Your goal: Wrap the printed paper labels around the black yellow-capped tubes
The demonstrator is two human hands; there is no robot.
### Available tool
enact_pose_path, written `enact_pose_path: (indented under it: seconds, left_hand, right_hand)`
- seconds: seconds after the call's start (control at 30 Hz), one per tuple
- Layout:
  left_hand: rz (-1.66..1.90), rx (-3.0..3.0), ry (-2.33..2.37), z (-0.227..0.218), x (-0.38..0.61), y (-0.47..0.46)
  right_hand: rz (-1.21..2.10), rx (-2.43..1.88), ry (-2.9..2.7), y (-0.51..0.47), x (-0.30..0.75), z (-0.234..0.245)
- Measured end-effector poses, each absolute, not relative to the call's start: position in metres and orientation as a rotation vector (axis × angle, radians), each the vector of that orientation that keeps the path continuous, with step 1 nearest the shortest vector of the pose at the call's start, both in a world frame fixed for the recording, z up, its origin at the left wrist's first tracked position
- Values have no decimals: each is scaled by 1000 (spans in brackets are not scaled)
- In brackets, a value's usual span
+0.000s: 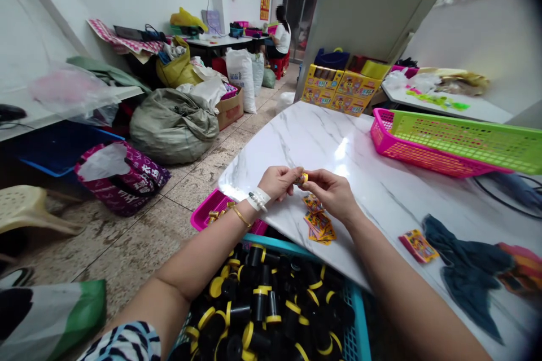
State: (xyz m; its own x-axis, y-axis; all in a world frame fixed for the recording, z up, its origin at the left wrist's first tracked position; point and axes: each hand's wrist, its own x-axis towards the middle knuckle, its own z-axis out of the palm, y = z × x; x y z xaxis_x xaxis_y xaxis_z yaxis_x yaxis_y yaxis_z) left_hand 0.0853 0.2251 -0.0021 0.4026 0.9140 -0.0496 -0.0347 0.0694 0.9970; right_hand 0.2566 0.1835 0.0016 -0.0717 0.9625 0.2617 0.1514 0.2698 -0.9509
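Observation:
Over the near edge of a white marble table (364, 152), my left hand (277, 181) and my right hand (328, 189) meet, fingers pinched together on one small yellow and black piece (302, 179). Just beyond my right hand lies a loose pile of small colourful stickers (318, 224) on the tabletop. A second small stack of stickers (418, 245) lies further right. Below my forearms, a blue basket (355, 327) holds several black pieces with yellow rings (262, 304). My left wrist wears a white band and a gold bangle.
A pink basket (212, 211) sits under the table edge at left. Stacked pink and green trays (457, 144) stand at the back right, a dark cloth (466, 271) at right. Sacks, bags and boxes crowd the floor to the left. Another person (280, 36) sits far back.

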Motion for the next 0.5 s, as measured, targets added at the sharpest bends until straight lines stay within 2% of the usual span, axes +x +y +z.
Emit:
enact_pose_path:
  seconds: [0.17, 0.27, 0.4, 0.5]
  left_hand:
    - [784, 1283, 911, 5, 86, 226]
    - [788, 1264, 874, 5, 88, 227]
    - [853, 1241, 800, -1, 87, 227]
    - [943, 1215, 760, -6, 85, 228]
  right_hand:
    - [573, -1109, -1737, 180, 258, 1]
    - [448, -1085, -1818, 181, 261, 3]
    - [494, -1053, -1802, 184, 263, 5]
    - [783, -1023, -1669, 188, 263, 3]
